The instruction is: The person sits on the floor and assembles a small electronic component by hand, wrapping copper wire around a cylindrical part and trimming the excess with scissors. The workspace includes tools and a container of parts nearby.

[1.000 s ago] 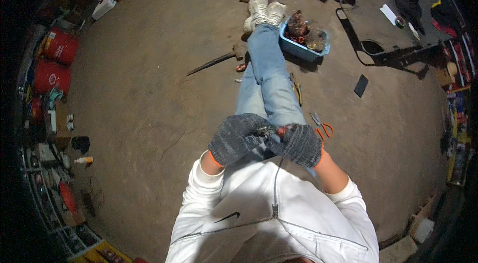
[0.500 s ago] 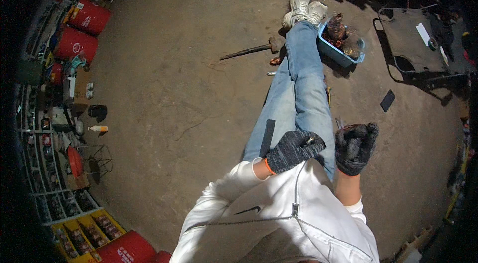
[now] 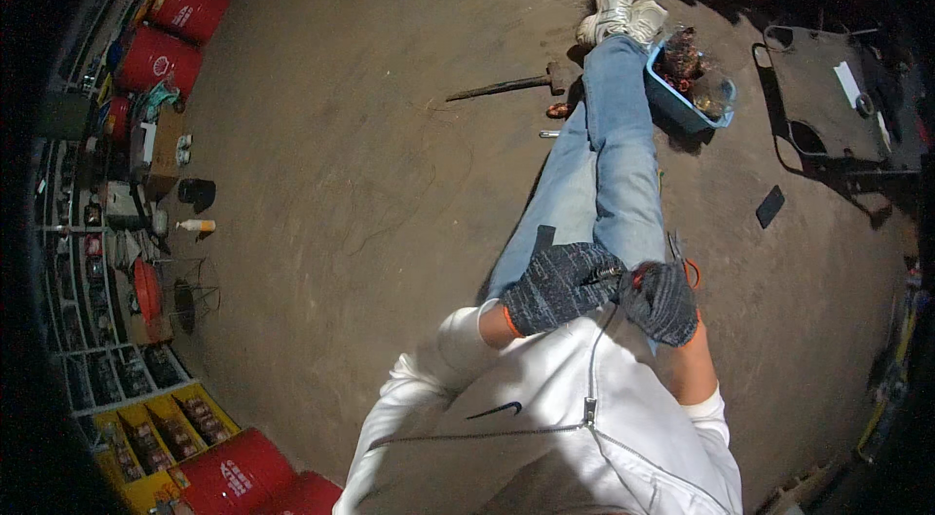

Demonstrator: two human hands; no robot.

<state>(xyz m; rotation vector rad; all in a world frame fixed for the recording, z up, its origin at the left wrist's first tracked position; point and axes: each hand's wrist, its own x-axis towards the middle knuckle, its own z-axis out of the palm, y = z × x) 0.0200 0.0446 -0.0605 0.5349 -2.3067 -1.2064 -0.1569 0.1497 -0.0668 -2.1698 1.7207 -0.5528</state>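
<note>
My left hand (image 3: 563, 291), in a dark grey knit glove with an orange cuff, is closed above my lap. A small dark, partly shiny piece (image 3: 606, 274) shows at its fingertips; its kind is unclear. My right hand (image 3: 663, 305), gloved alike, is closed right beside it, fingertips meeting the left ones. Something small and red shows at the right fingers, mostly hidden. Just beyond this hand are an orange loop (image 3: 692, 271) and a thin grey metal tip, whose tool I cannot make out. A flat dark strip (image 3: 544, 239) sticks out past my left hand over my thigh.
My jeans-clad legs (image 3: 623, 145) stretch forward, crossed at the shoes. A sledgehammer (image 3: 516, 86) lies left of them, a blue basin (image 3: 687, 111) with bagged parts right. Farther right are a phone (image 3: 769, 207) and a folding seat (image 3: 828, 91). Red drums (image 3: 161, 57) and shelves line the left.
My right hand has moved left and turned inward, from apart to meeting my left hand. The orange loop now shows beside it. The whole view has shifted slightly.
</note>
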